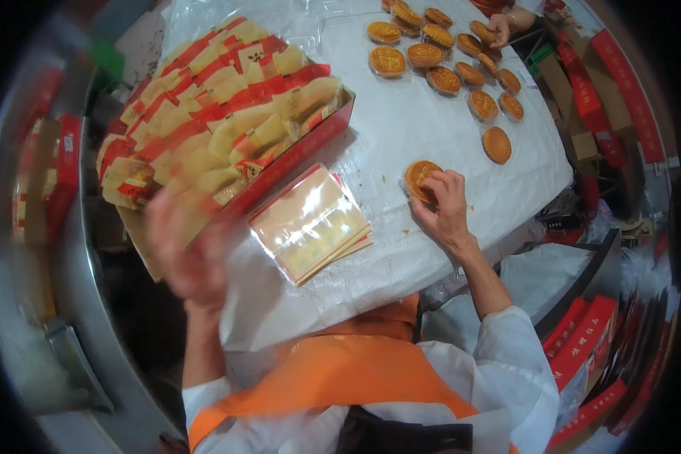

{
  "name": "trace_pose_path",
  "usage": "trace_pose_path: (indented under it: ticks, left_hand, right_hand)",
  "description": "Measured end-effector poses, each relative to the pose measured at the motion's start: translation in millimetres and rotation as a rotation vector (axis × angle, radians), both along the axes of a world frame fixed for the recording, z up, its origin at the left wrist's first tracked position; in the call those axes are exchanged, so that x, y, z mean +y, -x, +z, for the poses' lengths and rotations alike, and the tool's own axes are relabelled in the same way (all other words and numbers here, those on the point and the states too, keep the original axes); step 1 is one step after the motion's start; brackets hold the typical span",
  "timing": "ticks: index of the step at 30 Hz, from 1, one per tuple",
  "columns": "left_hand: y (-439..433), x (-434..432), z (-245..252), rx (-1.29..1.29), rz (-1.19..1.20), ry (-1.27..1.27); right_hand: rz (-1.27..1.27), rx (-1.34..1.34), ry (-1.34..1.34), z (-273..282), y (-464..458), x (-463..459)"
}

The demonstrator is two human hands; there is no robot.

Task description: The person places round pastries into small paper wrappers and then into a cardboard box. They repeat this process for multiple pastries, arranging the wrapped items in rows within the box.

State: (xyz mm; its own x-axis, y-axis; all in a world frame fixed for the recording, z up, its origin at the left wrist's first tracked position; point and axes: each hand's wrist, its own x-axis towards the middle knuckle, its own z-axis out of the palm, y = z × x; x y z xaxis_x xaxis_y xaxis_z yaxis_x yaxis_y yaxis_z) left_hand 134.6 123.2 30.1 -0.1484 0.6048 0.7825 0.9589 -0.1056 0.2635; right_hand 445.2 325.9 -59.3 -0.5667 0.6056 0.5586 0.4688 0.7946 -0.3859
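Observation:
My right hand (444, 198) grips a round golden-brown pastry (419, 177) on the white woven sheet that covers the table. My left hand (188, 244), blurred, hovers by the near corner of a red cardboard box (301, 162); whether it holds anything cannot be told. The box is filled with rows of packed pastries in red and cream bags (227, 122). Between the hands lies a stack of flat cream and red bags (312, 224) with a glossy clear surface. More round pastries (387, 61), many in clear trays or wrap, lie scattered at the far side; one (496, 144) sits nearer.
At the top right another person's hand (498, 29) touches a pastry. Red printed cartons (587, 335) stand at the right below the table. A metal surface (79, 272) runs along the left, with a red box (63, 176) on it. Crumbs dot the white sheet (374, 147).

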Motion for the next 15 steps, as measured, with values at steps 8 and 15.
trace_pose_path:
  ticks: [8,15]
  left_hand:
    - [-127.9,81.2,-34.0,-0.682,-0.473,0.473]
    - [-144.1,82.3,-39.0,-1.247,-0.462,0.55]
  right_hand:
    - [0.151,0.856,1.6,40.4,-6.0,-27.5]
    - [0.267,0.901,1.608,46.3,-2.7,-53.4]
